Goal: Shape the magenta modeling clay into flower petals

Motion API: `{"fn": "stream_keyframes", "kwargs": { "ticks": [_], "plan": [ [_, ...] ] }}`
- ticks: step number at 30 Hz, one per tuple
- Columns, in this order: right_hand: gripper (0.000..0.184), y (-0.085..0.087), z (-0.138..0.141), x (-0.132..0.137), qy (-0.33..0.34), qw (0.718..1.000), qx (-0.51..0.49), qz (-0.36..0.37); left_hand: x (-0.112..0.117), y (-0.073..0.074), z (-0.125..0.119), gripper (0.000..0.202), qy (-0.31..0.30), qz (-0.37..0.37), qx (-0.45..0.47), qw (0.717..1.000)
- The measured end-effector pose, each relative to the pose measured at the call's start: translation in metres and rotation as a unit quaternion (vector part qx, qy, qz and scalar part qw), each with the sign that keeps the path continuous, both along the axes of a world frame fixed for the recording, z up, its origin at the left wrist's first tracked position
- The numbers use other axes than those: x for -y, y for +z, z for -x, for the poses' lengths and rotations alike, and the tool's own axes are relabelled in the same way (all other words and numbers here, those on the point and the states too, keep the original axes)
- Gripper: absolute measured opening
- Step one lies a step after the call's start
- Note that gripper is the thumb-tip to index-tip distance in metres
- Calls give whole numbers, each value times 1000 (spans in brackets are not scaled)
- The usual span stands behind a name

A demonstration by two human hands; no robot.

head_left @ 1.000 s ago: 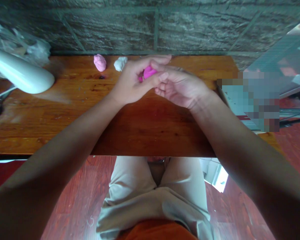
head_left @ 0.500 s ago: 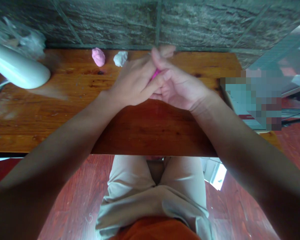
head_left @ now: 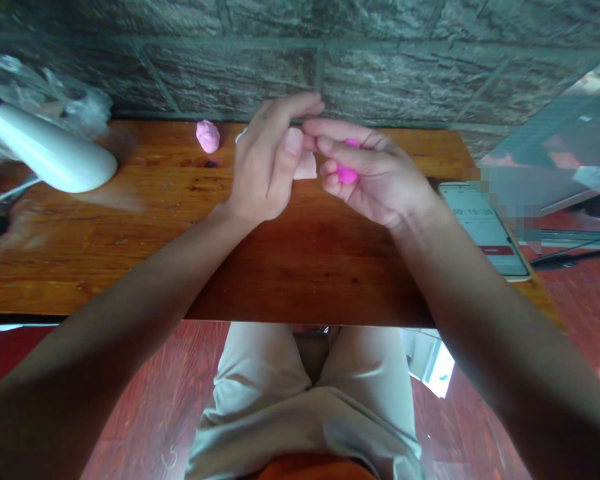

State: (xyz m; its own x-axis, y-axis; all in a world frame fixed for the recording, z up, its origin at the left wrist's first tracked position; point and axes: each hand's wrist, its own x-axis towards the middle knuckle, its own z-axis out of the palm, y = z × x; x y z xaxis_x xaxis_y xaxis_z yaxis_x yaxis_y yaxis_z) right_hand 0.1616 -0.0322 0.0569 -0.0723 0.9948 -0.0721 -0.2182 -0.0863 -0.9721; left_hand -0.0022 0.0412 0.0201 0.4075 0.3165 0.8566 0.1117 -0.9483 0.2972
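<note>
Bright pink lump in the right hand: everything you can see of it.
The bright pink lump looks smooth, matte and clay-like. The right hand holds it above the wooden tabletop. The thumb crosses in front, leaving pink showing above and below; the lump's full shape is hidden.

phone [head_left: 483, 233]: from my remote seat i could make out one row of grey digits across the upper part of its lit screen.
digit layout: the digits stood in pairs split by colons, like a clock or timer readout.
middle pair: it looked to me like 15.
outer pairs: they were too blurred for me to trust.
small print: i saw tiny dark marks at the top of the screen, too small to read.
red bar [head_left: 497, 251]: it carried a faint pale mark i couldn't decipher.
</note>
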Motion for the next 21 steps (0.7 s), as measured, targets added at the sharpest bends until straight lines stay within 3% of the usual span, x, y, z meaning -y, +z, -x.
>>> {"fn": "stream_keyframes", "kwargs": {
  "ticks": [3,7,11,15,21],
  "plan": [
    [37,1,0,-3,-15,999,12,27,7,0,-2,51,8,8,-24,1000],
    [62,-1,-5,-6,15,999,12,44,15,1,-5,48,-10,27,-12,1000],
    [56,-10,-8,-10,35,997,15,61,16,0,-7,45,-20,60,-20,998],
    [51,-22,-5,-17,16,998,-21,48,18,4,-10,41,-22,-35,-42,998],
    [46,-28,3,-21,-22,997,-75,21,20,6,-16,33,-15,62,-86,994]
  ]
}}
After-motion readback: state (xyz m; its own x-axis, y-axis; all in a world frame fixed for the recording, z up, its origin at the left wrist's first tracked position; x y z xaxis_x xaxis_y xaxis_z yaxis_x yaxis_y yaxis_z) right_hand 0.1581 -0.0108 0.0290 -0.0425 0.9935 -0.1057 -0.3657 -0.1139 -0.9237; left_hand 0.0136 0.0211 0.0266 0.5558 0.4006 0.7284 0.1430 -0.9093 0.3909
